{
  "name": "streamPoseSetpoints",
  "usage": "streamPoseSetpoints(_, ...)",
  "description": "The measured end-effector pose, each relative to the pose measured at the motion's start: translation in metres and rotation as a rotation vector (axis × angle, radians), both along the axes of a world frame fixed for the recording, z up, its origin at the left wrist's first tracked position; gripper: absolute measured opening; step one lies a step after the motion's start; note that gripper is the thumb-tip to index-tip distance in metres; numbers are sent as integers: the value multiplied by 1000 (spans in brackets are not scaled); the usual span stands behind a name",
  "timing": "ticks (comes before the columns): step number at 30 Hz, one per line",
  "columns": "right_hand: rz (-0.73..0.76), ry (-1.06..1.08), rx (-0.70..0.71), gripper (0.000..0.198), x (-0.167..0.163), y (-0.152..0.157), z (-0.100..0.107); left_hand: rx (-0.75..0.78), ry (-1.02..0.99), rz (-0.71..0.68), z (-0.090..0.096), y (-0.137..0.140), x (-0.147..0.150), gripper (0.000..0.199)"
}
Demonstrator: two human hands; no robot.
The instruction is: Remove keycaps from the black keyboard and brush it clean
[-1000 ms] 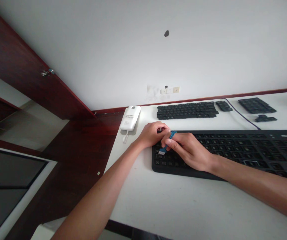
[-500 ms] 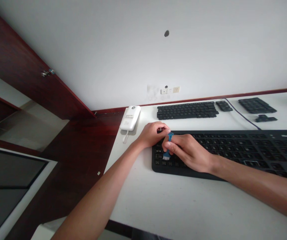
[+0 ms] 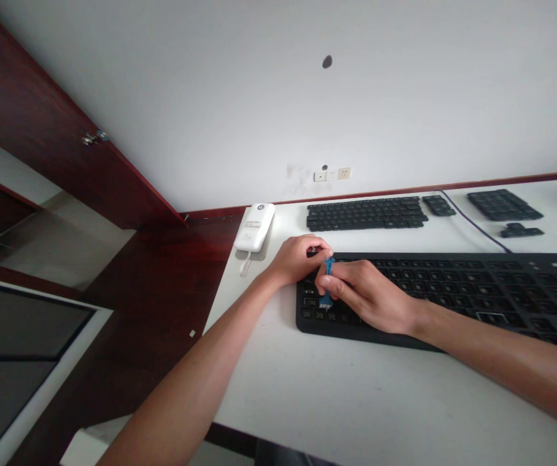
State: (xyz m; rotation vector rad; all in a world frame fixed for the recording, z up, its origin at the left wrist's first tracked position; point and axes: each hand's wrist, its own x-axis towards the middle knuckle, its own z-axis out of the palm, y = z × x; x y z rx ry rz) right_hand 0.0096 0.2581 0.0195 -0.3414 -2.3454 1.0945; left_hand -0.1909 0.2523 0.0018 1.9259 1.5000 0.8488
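Observation:
A black keyboard base (image 3: 380, 343) with its keycaps off lies on the white table. My right hand (image 3: 365, 294) is closed around a small blue brush (image 3: 328, 299), held steeply with its pale bristles down on the left part of the base. My left hand (image 3: 297, 262) grips the far left corner of the base, with curled fingers at its back edge and the thumb toward the brush's upper end. What lies beneath those fingers is hidden. The right forearm crosses over part of the base.
Behind the base lie a large group of loose keycaps (image 3: 365, 214), smaller keycap groups (image 3: 504, 204) and a dark cable (image 3: 475, 224). A white power bank (image 3: 255, 228) with a strap stands near the table's left edge. Wall sockets (image 3: 332, 174) are behind; a red-brown door (image 3: 65, 116) is left.
The brush has shifted slightly within the same left area, and its bristles show less now. Both hands keep their holds. The whole view has moved a little.

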Motion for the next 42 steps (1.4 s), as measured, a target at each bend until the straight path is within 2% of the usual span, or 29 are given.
streamPoseSetpoints(4,-51,12,-1,43,0,0,0,-5,3,-5,0,0,0,23)
streamPoseSetpoints(8,-19,-14,-12,45,0,0,0,-15,3,6,1,0,0,23)
streamPoseSetpoints(11,-76,5,9,42,0,0,0,-22,6,7,2,-1,0,23)
streamPoseSetpoints(20,-43,-1,43,45,0,-1,-1,-28,-3,8,2,-1,1,23)
streamPoseSetpoints(23,-7,26,14,43,-1,0,0,-21,4,5,4,-2,1,24)
streamPoseSetpoints(28,-37,214,-69,33,-2,2,1,10,62,-18,6,-3,0,25)
streamPoseSetpoints(34,-52,147,-246,37,-1,2,-5,-11,18,4,3,-1,-1,23)
streamPoseSetpoints(42,58,50,-178,38,-1,2,-2,4,-6,-9,3,-2,0,25)
